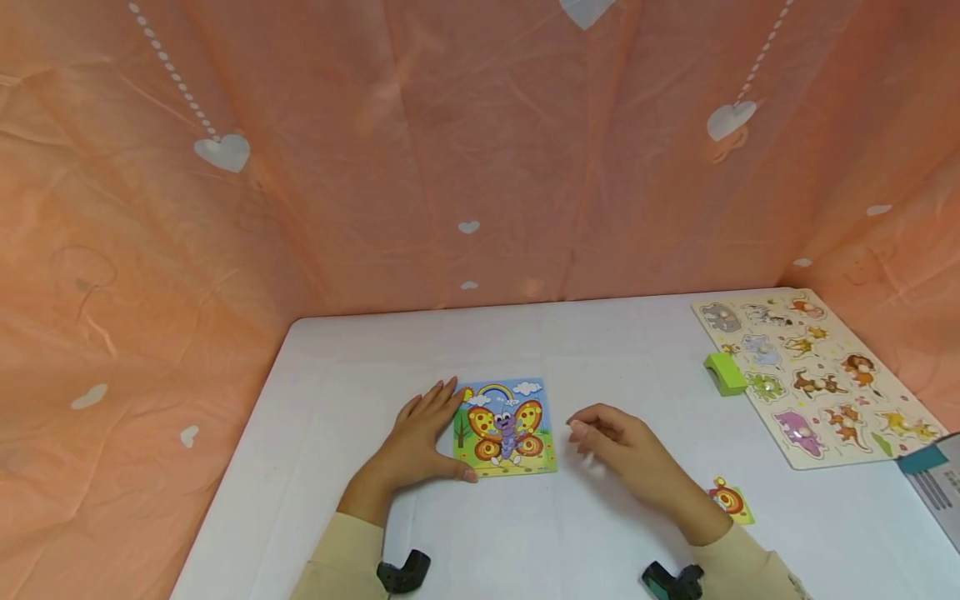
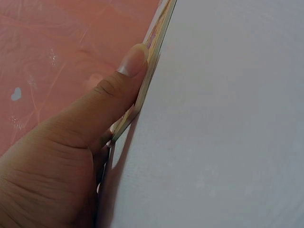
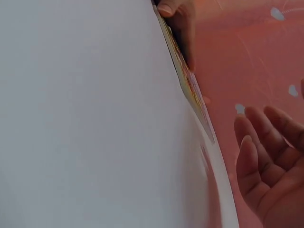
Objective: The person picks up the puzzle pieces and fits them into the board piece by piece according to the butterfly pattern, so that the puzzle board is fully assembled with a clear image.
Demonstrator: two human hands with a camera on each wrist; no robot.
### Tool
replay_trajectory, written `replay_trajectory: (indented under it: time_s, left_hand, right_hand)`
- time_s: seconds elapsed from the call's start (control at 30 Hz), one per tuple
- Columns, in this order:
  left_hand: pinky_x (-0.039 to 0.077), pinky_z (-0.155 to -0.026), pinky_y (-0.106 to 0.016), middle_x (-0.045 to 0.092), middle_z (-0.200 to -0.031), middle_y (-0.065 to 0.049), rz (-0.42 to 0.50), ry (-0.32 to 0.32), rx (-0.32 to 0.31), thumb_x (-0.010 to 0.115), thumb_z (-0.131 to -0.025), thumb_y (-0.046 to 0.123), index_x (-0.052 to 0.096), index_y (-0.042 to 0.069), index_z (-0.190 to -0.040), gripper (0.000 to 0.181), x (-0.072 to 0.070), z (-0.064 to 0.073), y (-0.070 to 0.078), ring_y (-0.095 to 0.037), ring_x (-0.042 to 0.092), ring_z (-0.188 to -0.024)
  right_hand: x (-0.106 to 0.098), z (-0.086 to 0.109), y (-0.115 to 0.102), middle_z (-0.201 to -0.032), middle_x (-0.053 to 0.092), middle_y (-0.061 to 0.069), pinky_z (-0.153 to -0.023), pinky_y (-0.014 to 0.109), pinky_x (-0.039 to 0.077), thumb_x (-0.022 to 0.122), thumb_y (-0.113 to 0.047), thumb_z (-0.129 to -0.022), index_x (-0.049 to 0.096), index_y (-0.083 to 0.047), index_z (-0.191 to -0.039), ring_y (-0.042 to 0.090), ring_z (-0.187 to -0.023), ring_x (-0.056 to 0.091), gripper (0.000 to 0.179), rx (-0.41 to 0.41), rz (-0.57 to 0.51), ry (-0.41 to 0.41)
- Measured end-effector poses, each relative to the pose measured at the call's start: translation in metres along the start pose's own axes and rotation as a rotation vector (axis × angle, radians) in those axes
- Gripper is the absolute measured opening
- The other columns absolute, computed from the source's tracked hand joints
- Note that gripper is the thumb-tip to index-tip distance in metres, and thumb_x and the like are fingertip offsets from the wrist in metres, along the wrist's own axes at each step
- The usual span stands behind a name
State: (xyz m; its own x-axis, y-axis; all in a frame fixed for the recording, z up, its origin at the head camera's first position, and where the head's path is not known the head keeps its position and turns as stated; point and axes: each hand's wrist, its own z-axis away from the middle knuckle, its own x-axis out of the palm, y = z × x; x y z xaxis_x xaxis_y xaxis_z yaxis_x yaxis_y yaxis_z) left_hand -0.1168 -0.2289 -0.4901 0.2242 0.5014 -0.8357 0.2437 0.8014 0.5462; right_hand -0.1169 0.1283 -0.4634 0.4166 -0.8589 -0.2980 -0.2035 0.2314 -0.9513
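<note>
A square butterfly puzzle board (image 1: 507, 429) with a rainbow and blue sky lies flat on the white table. My left hand (image 1: 423, 437) rests along its left side, fingers spread and straight, the thumb at the lower left corner. The left wrist view has the thumb (image 2: 130, 66) lying on the edge of the board (image 2: 151, 76). Just right of the board hovers my right hand (image 1: 626, 450), its fingers loosely bent. Nothing shows between those fingers (image 3: 249, 161) in the right wrist view, and they are apart from the board.
A loose puzzle piece (image 1: 729, 500) with an orange spiral lies by the right forearm, partly covered. At the right stands a large animal peg board (image 1: 825, 379), with a green arch block (image 1: 725, 374) at its left edge. A grey and teal item (image 1: 933, 475) overlaps its near corner.
</note>
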Motion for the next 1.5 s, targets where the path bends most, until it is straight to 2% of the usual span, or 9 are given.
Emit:
replay_trajectory:
  time_s: [0.37,0.6,0.87,1.03,1.17,1.23,1.33,1.4,1.5]
  left_hand:
    - [0.003,-0.131,-0.055,0.017,-0.180,-0.004,-0.003,0.012,0.011,0.098,-0.068,0.064,0.034,0.010,-0.171,0.133,0.000,0.000,-0.002,-0.027,0.007,-0.166]
    - [0.002,-0.131,-0.054,0.015,-0.180,-0.003,-0.005,0.007,0.007,0.097,-0.068,0.066,0.034,0.011,-0.172,0.134,0.000,0.000,-0.003,-0.026,0.005,-0.166]
    - [0.002,-0.131,-0.055,0.017,-0.180,-0.004,0.000,0.009,0.007,0.098,-0.068,0.065,0.035,0.009,-0.171,0.133,0.001,0.000,-0.002,-0.028,0.006,-0.166]
    - [0.003,-0.131,-0.055,0.016,-0.180,-0.004,-0.005,0.009,0.005,0.098,-0.068,0.066,0.034,0.010,-0.171,0.134,0.000,0.001,-0.001,-0.027,0.006,-0.166]
    - [0.003,-0.131,-0.055,0.017,-0.180,-0.005,-0.004,0.010,0.004,0.098,-0.068,0.066,0.035,0.009,-0.171,0.134,0.001,0.000,-0.002,-0.028,0.006,-0.166]
    - [0.003,-0.131,-0.055,0.018,-0.180,-0.005,-0.003,0.011,0.003,0.098,-0.067,0.065,0.035,0.009,-0.171,0.133,0.001,0.000,-0.002,-0.028,0.007,-0.166]
    - [0.003,-0.131,-0.055,0.018,-0.180,-0.005,0.000,0.012,0.002,0.098,-0.067,0.065,0.036,0.009,-0.171,0.133,0.001,0.000,-0.001,-0.028,0.007,-0.166]
    - [0.003,-0.131,-0.055,0.018,-0.180,-0.005,0.003,0.009,0.001,0.098,-0.067,0.065,0.036,0.009,-0.171,0.133,0.001,0.000,-0.001,-0.028,0.007,-0.166]
    - [0.003,-0.131,-0.055,0.018,-0.180,-0.004,0.002,0.008,0.001,0.098,-0.068,0.065,0.035,0.010,-0.171,0.133,0.001,0.000,0.000,-0.028,0.006,-0.166]
  right_hand:
    - [-0.052,0.037,0.016,-0.115,0.072,0.023,-0.082,0.032,0.062,0.037,-0.002,-0.118,0.061,0.012,-0.135,0.026,-0.102,0.074,0.033,-0.167,-0.117,0.011]
    - [-0.088,0.060,0.027,-0.132,0.068,0.014,-0.097,0.031,0.058,0.020,-0.019,-0.121,0.060,-0.006,-0.148,0.025,-0.120,0.068,0.050,-0.137,-0.328,-0.032]
    - [-0.124,0.087,0.044,-0.141,0.066,0.012,-0.106,0.032,0.054,0.013,-0.029,-0.121,0.050,-0.004,-0.159,0.024,-0.128,0.066,0.059,-0.162,-0.434,-0.084]
    - [-0.141,0.103,0.055,-0.142,0.068,0.012,-0.105,0.028,0.054,0.013,-0.031,-0.120,0.051,-0.010,-0.160,0.022,-0.128,0.067,0.058,-0.103,-0.359,-0.042]
    - [-0.148,0.112,0.063,-0.141,0.068,0.007,-0.100,0.025,0.055,0.019,-0.023,-0.121,0.055,-0.019,-0.157,0.016,-0.125,0.067,0.052,-0.008,-0.210,-0.016]
    - [-0.149,0.114,0.065,-0.140,0.069,-0.001,-0.095,0.022,0.055,0.028,-0.016,-0.120,0.058,-0.023,-0.155,0.011,-0.123,0.066,0.047,0.049,-0.106,-0.002]
    - [-0.148,0.117,0.066,-0.141,0.067,-0.010,-0.090,0.020,0.055,0.051,-0.003,-0.114,0.057,-0.014,-0.156,0.007,-0.119,0.064,0.044,0.083,0.062,-0.004]
    - [-0.146,0.119,0.064,-0.142,0.064,-0.017,-0.088,0.017,0.052,0.068,-0.004,-0.107,0.057,-0.011,-0.155,0.004,-0.117,0.061,0.050,0.123,0.176,-0.010]
    - [-0.144,0.122,0.061,-0.147,0.057,-0.011,-0.090,0.012,0.048,0.084,-0.012,-0.097,0.059,-0.009,-0.152,0.002,-0.116,0.058,0.061,0.158,0.323,-0.042]
